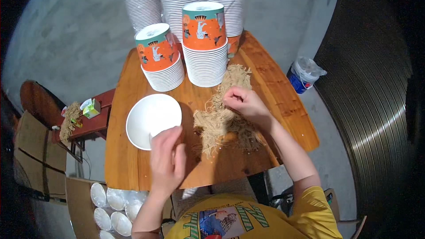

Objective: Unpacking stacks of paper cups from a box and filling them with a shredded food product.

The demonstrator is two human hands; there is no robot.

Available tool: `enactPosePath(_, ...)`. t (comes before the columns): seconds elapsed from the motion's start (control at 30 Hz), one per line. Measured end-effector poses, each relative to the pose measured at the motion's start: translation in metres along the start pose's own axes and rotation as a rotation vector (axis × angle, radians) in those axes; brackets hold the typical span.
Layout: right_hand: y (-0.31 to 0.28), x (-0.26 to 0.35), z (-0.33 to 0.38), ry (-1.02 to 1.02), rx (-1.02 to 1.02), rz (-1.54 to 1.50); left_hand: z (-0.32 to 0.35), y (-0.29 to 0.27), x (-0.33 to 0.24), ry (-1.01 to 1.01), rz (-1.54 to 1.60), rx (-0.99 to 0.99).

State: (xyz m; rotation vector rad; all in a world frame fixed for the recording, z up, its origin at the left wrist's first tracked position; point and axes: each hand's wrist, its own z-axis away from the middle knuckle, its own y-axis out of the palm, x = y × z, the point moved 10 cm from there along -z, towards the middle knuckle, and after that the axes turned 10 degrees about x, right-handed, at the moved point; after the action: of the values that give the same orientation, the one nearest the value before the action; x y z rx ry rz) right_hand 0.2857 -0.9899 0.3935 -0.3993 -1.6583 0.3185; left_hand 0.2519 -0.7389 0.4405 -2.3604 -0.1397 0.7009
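White bowl (149,115): upright on the desk (127,168), toward its left edge.
Left hand (166,161): at the bowl's near rim, fingers half bent; cannot tell whether they grasp it.
Right hand (249,106): over the tan noodles (211,126), fingers curled inward; any hold cannot be told.
Noodles: right of the bowl, stretching toward the desk's far edge.
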Motion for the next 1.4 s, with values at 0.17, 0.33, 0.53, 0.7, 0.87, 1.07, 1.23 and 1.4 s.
enactPosePath(0.17, 0.036, 0.073, 0.022, -0.156, 0.214, -0.314, -0.039, 0.062, 0.008, -0.27, 0.555, 0.142)
enactPosePath(0.33, 0.0, 0.106, 0.058, -0.468, -0.103, 0.195, -0.007, 0.091, 0.003, -0.376, 0.709, 0.38)
enactPosePath(0.53, -0.006, 0.049, 0.06, -0.247, -0.071, 0.258, 0.063, 0.097, 0.037, -0.648, 0.827, 0.468)
enactPosePath(0.7, 0.008, -0.003, 0.05, -0.123, -0.041, 0.266, 0.079, 0.074, 0.057, -0.68, 0.691, 0.374)
enactPosePath(0.87, 0.064, 0.043, 0.061, -0.343, -0.111, 0.795, 0.074, 0.061, 0.057, -0.592, 0.389, 0.418)
enactPosePath(1.07, 0.144, 0.042, 0.068, -0.197, 0.195, 0.057, 0.061, 0.068, 0.04, -0.48, 0.296, 0.524)
enactPosePath(1.23, 0.152, 0.036, 0.064, -0.222, 0.164, -0.004, 0.065, 0.054, 0.046, -0.553, 0.249, 0.595)
enactPosePath(1.4, 0.152, 0.038, 0.062, -0.143, 0.175, -0.032, 0.069, 0.045, 0.053, -0.587, 0.266, 0.604)
